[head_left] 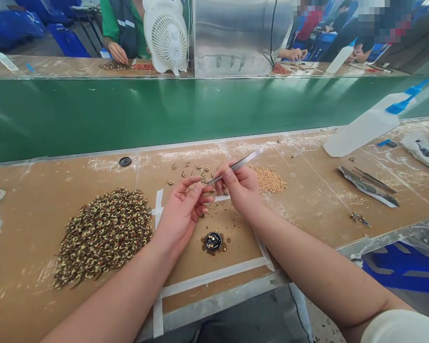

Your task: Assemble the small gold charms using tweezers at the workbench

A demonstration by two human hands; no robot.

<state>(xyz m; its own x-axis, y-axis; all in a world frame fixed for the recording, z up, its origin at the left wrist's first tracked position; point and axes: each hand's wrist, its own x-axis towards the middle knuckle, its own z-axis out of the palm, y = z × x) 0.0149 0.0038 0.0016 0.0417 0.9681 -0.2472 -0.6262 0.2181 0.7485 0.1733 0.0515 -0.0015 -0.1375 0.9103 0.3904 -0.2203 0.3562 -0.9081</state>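
Note:
My right hand [240, 186] grips steel tweezers [248, 159], their tips pointing down and left toward my other hand. Thumb and fingers of my left hand [181, 209] are pinched at those tips; whatever they hold is too small to make out. Below both hands, a small round black dish [213, 241] holds a few tan beads in dark liquid, with wet spots around it. Small assembled pieces [187, 165] lie scattered just behind my fingers. A pile of tan beads [271, 180] sits right of my right hand. To the left spreads a big heap of small brown-and-cream pieces [105, 233].
White tape [214, 276] marks a square on the brown tabletop. A black cap [125, 161] lies at the back left. At right are a squeeze bottle [361, 131], more tweezers [375, 180] and a plastic bag [423, 150]. Beyond the green divider [128, 114], a fan [168, 40] stands near other people.

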